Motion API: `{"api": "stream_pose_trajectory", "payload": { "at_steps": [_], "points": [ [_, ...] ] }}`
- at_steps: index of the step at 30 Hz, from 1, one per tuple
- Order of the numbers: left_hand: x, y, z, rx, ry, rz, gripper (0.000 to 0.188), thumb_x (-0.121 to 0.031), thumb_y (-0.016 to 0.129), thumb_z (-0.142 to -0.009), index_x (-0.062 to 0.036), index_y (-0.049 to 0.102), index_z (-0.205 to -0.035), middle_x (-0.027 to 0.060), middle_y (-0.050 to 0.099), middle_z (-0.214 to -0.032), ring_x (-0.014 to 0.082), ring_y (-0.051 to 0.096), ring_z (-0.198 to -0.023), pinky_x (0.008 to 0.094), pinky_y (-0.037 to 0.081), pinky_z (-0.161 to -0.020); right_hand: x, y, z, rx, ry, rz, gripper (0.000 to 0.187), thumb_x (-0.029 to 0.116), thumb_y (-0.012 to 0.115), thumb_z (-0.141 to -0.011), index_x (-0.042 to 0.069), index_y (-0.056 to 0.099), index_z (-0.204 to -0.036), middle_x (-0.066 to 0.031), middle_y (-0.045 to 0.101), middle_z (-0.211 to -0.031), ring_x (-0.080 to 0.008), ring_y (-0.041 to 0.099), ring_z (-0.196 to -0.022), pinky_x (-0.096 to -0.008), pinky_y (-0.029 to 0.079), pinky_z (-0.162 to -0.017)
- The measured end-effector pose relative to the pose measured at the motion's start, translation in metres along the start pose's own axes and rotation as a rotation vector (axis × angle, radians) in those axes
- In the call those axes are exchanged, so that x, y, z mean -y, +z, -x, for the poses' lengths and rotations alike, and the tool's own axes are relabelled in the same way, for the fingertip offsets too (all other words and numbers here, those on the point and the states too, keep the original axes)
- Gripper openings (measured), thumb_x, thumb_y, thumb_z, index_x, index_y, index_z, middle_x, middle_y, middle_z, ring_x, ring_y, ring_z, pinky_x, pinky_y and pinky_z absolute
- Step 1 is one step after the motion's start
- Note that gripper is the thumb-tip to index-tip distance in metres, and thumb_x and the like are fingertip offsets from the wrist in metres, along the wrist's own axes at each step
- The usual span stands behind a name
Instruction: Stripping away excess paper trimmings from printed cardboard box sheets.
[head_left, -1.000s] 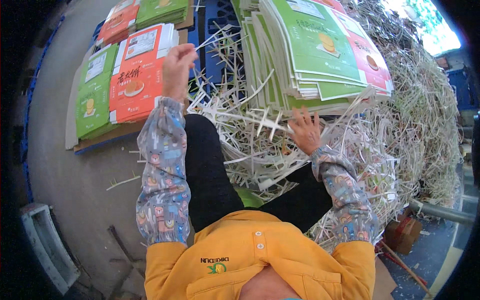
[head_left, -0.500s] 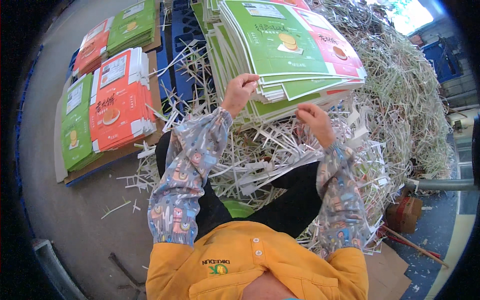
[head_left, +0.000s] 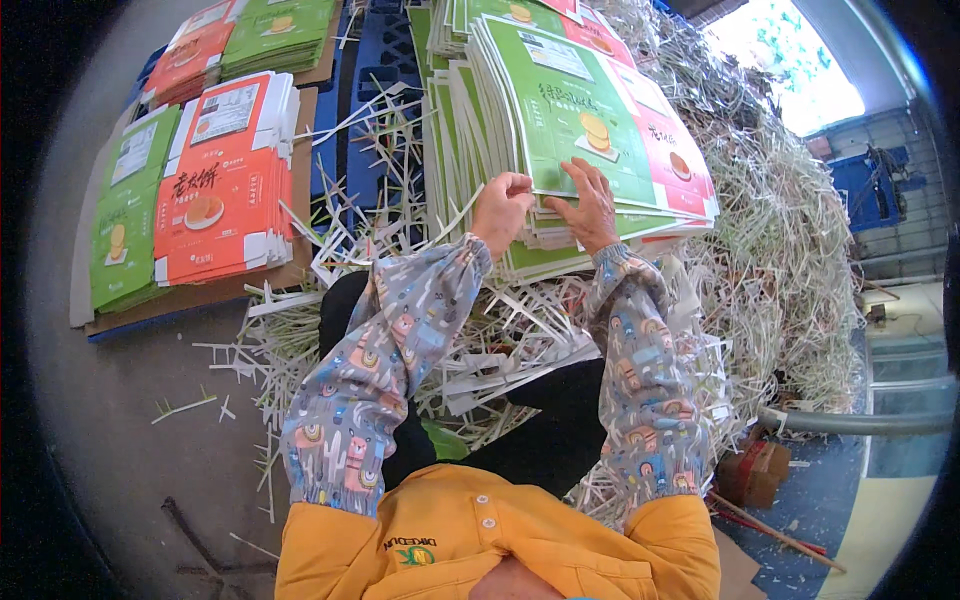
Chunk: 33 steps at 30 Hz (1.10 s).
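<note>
We see two bare hands at one large stack of printed sheets [head_left: 552, 125], ahead of the seated person and a little right of centre. The left hand [head_left: 502, 212] is at the near edge of the top sheet, its fingers curled in toward the thumb; we cannot tell whether any paper is pinched between them. The right hand [head_left: 590, 208] lies just beside it with fingers extended and parted over the top sheet, its thumb toward the left hand, gripping nothing that we can see. The top sheet carries one large green panel and a pinkish-red one to its right. The sheets beneath are too many and too uneven for us to count.

On the left we count four smaller stacks: two orange-red, a near one [head_left: 222, 160] and a far one [head_left: 192, 55], and two green, a near one [head_left: 128, 220] and a far one [head_left: 272, 38]. Blue pallet slats [head_left: 372, 50] show between these and the large stack. Loose paper strips [head_left: 505, 325], beyond counting, lie around the person's two black-clad legs, and one tall heap of shreds [head_left: 775, 260] rises on the right. Two patterned sleeves, left [head_left: 375, 350] and right [head_left: 645, 375], cover the forearms. At lower right we find one cardboard box [head_left: 755, 472], one grey pipe [head_left: 860, 422] and one thin stick [head_left: 785, 538].
</note>
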<state>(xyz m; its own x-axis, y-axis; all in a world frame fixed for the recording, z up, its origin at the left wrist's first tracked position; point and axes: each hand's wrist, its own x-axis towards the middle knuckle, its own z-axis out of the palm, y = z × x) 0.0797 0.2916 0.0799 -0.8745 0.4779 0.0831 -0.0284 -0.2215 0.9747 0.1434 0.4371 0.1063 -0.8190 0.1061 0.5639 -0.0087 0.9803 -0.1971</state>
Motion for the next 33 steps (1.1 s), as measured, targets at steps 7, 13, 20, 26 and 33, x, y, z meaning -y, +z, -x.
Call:
{"api": "stream_pose_trajectory", "payload": {
  "at_steps": [7, 13, 20, 26, 33],
  "points": [
    [-0.032, -0.006, 0.005, 0.118, -0.047, 0.224, 0.02, -0.004, 0.053, -0.075, 0.0014, 0.057, -0.094, 0.0047, 0.058, -0.084, 0.0113, 0.052, -0.072, 0.0229, 0.043, -0.065, -0.012, -0.007, -0.014, -0.045, -0.198, 0.09, 0.04, 0.003, 0.052, -0.074, 0.015, 0.052, -0.113, -0.006, 0.053, -0.11, -0.0252, 0.05, -0.1, -0.0348, 0.041, -0.083],
    [-0.011, -0.008, 0.0, 0.063, -0.03, -0.067, 0.021, -0.007, 0.051, -0.073, 0.002, 0.061, -0.089, 0.0074, 0.061, -0.073, 0.0129, 0.056, -0.065, 0.0246, 0.045, -0.062, -0.018, -0.015, -0.005, -0.038, -0.213, 0.075, 0.043, -0.001, 0.053, -0.074, 0.014, 0.052, -0.114, -0.0085, 0.053, -0.109, -0.0265, 0.05, -0.1, -0.0349, 0.041, -0.084],
    [0.004, -0.009, 0.005, 0.154, 0.075, -0.345, 0.022, -0.009, 0.052, -0.071, 0.0027, 0.061, -0.086, 0.0114, 0.064, -0.077, 0.0161, 0.06, -0.069, 0.0276, 0.046, -0.065, -0.023, -0.009, 0.005, 0.098, -0.211, 0.1, 0.046, 0.002, 0.053, -0.073, 0.014, 0.049, -0.118, -0.009, 0.047, -0.117, -0.0281, 0.045, -0.106, -0.0367, 0.039, -0.088],
    [-0.014, -0.003, 0.015, 0.348, -0.255, -0.083, 0.032, -0.011, 0.054, -0.074, 0.0019, 0.054, -0.103, 0.0071, 0.061, -0.079, 0.0091, 0.053, -0.062, 0.0212, 0.041, -0.056, -0.028, -0.016, 0.01, 0.202, -0.22, 0.104, 0.047, 0.007, 0.055, -0.074, 0.015, 0.046, -0.12, -0.0099, 0.042, -0.121, -0.0294, 0.041, -0.111, -0.0373, 0.037, -0.091],
    [-0.018, -0.004, 0.016, 0.347, -0.311, 0.187, 0.025, -0.006, 0.052, -0.072, 0.0003, 0.056, -0.096, 0.0075, 0.059, -0.075, 0.0128, 0.053, -0.059, 0.0247, 0.044, -0.053, -0.026, -0.024, 0.007, 0.151, -0.252, 0.147, 0.048, 0.006, 0.057, -0.071, 0.011, 0.048, -0.117, -0.009, 0.045, -0.118, -0.0277, 0.044, -0.108, -0.0371, 0.038, -0.088]
  ]
}}
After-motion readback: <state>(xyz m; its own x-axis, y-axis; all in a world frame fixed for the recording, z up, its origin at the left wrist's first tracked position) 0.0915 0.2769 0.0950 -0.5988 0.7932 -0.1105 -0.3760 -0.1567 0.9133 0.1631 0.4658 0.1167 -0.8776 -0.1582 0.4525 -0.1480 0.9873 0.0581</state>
